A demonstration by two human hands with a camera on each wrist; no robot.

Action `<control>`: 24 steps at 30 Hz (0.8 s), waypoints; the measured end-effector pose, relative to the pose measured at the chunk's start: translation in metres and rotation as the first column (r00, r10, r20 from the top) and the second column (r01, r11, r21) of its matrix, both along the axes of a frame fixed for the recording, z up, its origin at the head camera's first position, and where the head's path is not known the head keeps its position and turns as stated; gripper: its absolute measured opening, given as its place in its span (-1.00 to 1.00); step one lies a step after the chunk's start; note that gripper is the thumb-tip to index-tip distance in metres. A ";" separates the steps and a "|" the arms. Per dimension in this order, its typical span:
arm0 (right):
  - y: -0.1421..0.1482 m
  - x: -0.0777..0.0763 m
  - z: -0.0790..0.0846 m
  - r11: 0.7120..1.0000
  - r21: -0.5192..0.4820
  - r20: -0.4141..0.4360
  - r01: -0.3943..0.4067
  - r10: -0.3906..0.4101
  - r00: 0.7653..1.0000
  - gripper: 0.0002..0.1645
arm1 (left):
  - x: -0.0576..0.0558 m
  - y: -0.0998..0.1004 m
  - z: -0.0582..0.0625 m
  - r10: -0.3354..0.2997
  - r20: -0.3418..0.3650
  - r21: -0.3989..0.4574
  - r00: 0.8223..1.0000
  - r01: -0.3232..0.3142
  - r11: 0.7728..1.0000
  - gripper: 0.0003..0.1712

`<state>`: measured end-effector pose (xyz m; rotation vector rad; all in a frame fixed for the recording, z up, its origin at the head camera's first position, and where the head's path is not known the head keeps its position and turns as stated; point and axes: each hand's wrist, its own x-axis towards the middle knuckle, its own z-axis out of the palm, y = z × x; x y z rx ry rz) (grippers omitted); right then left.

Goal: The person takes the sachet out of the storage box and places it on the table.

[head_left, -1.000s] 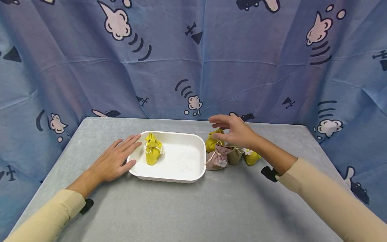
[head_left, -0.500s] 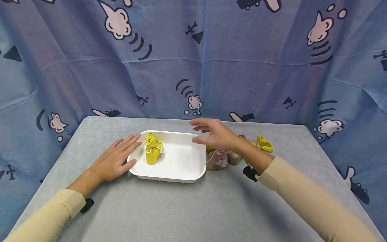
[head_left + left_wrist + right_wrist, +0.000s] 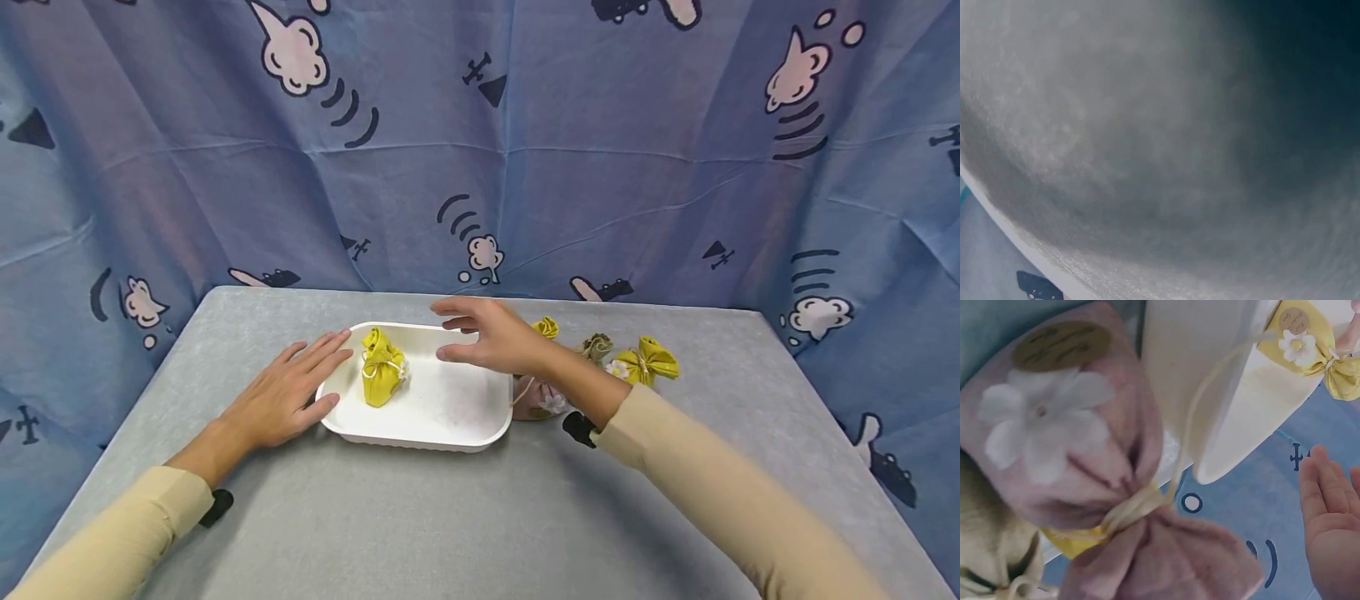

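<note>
A white tray (image 3: 450, 417) stands on the table with a yellow drawstring pouch (image 3: 382, 379) at its left side. My left hand (image 3: 285, 400) rests at the tray's left rim, fingers straight. Over the tray's right part is my right hand (image 3: 491, 337), its fingers loosely bent and holding nothing. Its fingertips point toward the pouch, a short way apart. The right wrist view shows this yellow pouch (image 3: 1300, 337) with a white flower and a round tag, and the right hand's fingers (image 3: 1329, 487) at the side. Blurred grey cloth (image 3: 1116, 125) fills most of the left wrist view.
Right of the tray sit a pink pouch (image 3: 535, 402), an olive pouch (image 3: 597, 346) and two more yellow pouches, one behind (image 3: 546, 327) and one at the far right (image 3: 654, 360). The right forearm partly covers them. A blue patterned curtain (image 3: 637, 167) hangs behind the table.
My right hand has moved left, from above the group of pouches to over the tray, uncovering the far-right yellow pouch. The left hand and the pouch in the tray stay in place.
</note>
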<state>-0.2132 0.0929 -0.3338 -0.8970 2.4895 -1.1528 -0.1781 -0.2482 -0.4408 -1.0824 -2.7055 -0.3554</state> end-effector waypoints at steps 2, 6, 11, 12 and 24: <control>-0.004 0.000 0.000 1.000 0.003 0.003 -0.001 0.001 1.000 -0.23 | 0.000 0.000 0.000 0.001 0.000 0.001 1.000 -0.001 1.000 -0.30; -0.012 0.000 -0.001 1.000 0.000 0.006 -0.017 0.017 1.000 -0.22 | 0.000 0.000 0.001 0.004 0.005 0.000 1.000 -0.004 1.000 -0.30; -0.024 -0.001 -0.004 0.999 -0.011 0.010 -0.049 0.049 0.999 -0.24 | 0.000 0.000 0.001 0.009 0.010 -0.010 1.000 -0.009 1.000 -0.29; -0.027 -0.001 -0.005 0.999 -0.008 0.011 -0.053 0.053 0.999 -0.24 | 0.000 -0.001 0.001 0.011 0.011 -0.011 1.000 -0.011 1.000 -0.29; -0.053 -0.001 -0.010 0.993 0.042 0.019 -0.106 0.106 0.994 -0.21 | -0.001 -0.001 0.001 0.011 0.023 -0.001 1.000 -0.010 1.000 -0.30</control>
